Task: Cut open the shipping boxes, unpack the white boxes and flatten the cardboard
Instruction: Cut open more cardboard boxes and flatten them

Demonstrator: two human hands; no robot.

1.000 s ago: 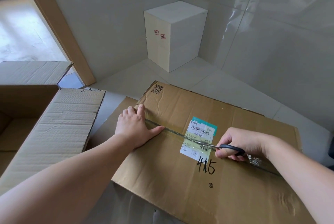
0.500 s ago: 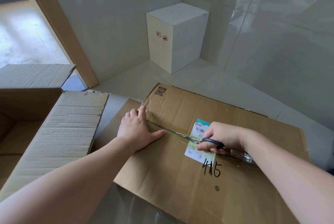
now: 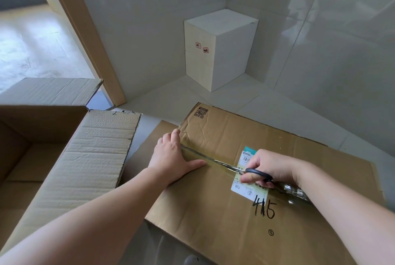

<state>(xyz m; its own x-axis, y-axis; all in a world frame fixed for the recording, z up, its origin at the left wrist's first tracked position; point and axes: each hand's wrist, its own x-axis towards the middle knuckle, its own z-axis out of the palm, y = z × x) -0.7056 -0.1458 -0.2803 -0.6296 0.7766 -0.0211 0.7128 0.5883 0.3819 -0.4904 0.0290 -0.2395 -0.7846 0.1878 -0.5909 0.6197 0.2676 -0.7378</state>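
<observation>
A sealed brown shipping box (image 3: 209, 207) marked "415" lies in front of me, with a clear taped seam running across its top. My left hand (image 3: 173, 158) rests flat on the box at the seam's left end. My right hand (image 3: 269, 168) grips black-handled scissors (image 3: 256, 174), whose blade lies along the taped seam and over the white shipping label (image 3: 245, 190). Two white boxes (image 3: 218, 51) stand stacked in the far corner of the room.
An opened brown shipping box (image 3: 70, 170) with raised flaps stands at my left. A wooden door frame (image 3: 89, 36) rises behind it, beside an open doorway. Glossy tiled walls close off the back and right. Pale floor tiles lie between the boxes and the corner.
My right hand has slid the scissors leftward along the taped seam, from past the label's right edge onto the label. My left hand has stayed pressed on the box.
</observation>
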